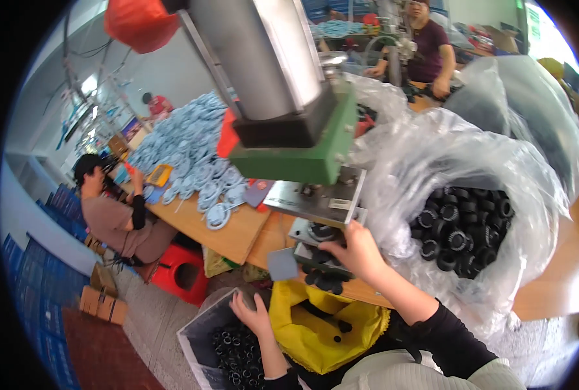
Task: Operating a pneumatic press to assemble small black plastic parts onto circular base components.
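Note:
My left hand is open, fingers apart and slightly bent, above the near edge of a grey bin filled with small black rings. I see nothing held in it. My right hand reaches into a press with a green head, at the right side of its lower metal die. Its thumb stretches left across the die while the forefinger points up, apart from it; the other fingers are mostly hidden. Several black round pieces lie below the die, above a yellow sack.
Right of the press, a clear plastic bag holds many black ring-shaped parts. Light-blue parts are heaped on the wooden table at left. One person sits there beside a red stool; another works at the back.

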